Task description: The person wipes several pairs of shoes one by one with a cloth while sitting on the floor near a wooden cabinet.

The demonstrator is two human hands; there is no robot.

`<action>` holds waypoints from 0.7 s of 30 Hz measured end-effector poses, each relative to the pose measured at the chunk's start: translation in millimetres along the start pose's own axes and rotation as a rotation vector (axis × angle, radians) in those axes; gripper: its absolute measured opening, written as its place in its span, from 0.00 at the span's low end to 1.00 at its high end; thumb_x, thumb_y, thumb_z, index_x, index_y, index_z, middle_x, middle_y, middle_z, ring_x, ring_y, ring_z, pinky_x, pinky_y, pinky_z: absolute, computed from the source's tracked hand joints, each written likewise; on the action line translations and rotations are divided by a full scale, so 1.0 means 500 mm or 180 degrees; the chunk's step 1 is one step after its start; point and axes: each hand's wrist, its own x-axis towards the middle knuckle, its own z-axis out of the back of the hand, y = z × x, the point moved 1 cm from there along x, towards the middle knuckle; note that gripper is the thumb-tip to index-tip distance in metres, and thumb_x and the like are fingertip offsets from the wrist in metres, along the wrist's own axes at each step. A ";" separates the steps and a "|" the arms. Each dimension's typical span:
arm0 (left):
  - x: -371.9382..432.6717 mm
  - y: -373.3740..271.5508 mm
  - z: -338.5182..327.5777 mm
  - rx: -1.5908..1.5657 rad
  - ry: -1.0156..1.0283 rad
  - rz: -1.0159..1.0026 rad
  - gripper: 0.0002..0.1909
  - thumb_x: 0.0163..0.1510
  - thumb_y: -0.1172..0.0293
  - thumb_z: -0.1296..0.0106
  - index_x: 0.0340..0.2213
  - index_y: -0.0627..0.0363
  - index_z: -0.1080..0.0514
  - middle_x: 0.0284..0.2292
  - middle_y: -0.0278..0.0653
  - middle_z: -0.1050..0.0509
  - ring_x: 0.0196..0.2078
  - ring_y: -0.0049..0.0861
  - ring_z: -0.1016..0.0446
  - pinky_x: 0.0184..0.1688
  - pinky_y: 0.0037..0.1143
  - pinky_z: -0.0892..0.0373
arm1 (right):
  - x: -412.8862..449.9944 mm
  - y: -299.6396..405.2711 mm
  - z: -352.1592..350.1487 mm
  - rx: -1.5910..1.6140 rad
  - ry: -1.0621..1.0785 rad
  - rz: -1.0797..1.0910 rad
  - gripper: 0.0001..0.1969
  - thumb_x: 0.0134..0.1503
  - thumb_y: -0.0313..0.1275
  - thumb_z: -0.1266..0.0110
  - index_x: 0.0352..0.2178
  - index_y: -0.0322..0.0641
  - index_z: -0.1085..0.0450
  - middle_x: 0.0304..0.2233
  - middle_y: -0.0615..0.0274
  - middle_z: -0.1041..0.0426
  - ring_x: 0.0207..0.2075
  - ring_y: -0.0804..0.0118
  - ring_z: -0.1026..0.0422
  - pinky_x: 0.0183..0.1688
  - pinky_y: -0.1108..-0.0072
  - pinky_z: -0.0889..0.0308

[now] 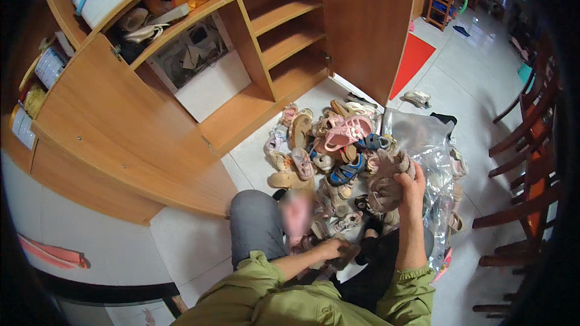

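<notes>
My right hand (pixel 411 185) grips a taupe, soft-looking shoe (pixel 385 185), raised over the right side of a heap of shoes. Low between my knees, my left hand (pixel 333 250) is closed on a dark brownish shoe (pixel 345 257), partly hidden by the fingers. The heap on the floor before me mixes sandals, clogs and sneakers. On top lies a pink clog with a flower (pixel 349 132). Below it sits a blue and grey sandal (pixel 347 170), with a tan clog (pixel 290 180) at the heap's left edge.
A clear plastic bag (pixel 437 176) lies right of the heap. A wooden cabinet (pixel 283 95) stands ahead with both doors swung out; its left door (pixel 131 136) reaches near my knee. Wooden chairs (pixel 521 199) line the right. A red mat (pixel 412 65) lies beyond the right door.
</notes>
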 end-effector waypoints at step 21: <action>0.344 -0.051 0.444 -0.4926 -0.2583 0.0245 0.26 0.54 0.69 0.57 0.53 0.57 0.50 0.47 0.44 0.38 0.37 0.39 0.29 0.31 0.32 0.29 | 0.009 0.024 -0.008 0.0383 -0.0148 -0.0091 0.27 0.38 0.17 0.52 0.46 0.33 0.39 0.38 0.60 0.32 0.39 0.69 0.32 0.44 0.80 0.38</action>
